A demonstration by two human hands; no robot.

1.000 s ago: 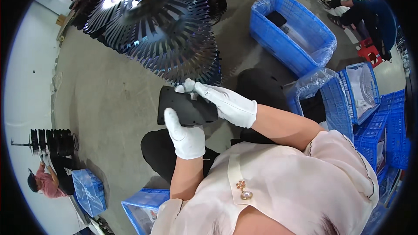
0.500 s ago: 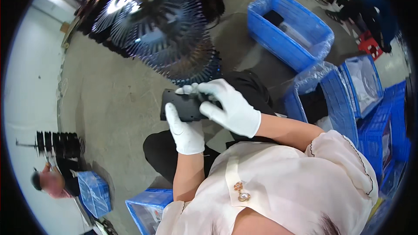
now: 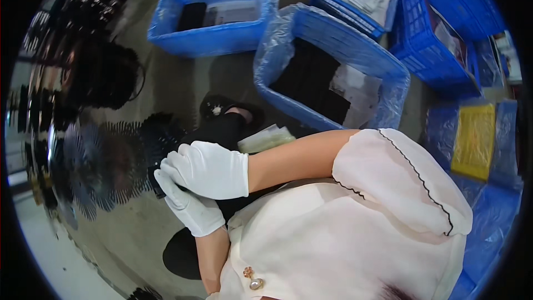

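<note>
Both hands wear white gloves and meet at the left of centre. My left hand (image 3: pixel 191 208) is closed on a flat black rectangular part (image 3: pixel 157 183), of which only a narrow end shows beyond the fingers. My right hand (image 3: pixel 214 169) lies over the part's near side, its fingers curled against it and touching the left thumb. Most of the part is hidden behind the gloves. Just past the hands stands a rack of shiny metal pieces fanned out in rings (image 3: pixel 102 161).
Right of the hands, a plastic-lined blue crate (image 3: pixel 397 97) holds black pieces and pale sheets. Another blue crate (image 3: pixel 166 39) stands farther off. More blue crates (image 3: pixel 438 66) are stacked at the far right, near a yellow crate (image 3: pixel 473 144). My foot (image 3: pixel 230 112) is on the floor beyond the knee.
The view has swung to the right, so the crates now fill the top and the fanned rack sits at the left edge. My hands have drawn closer together, covering more of the black part.
</note>
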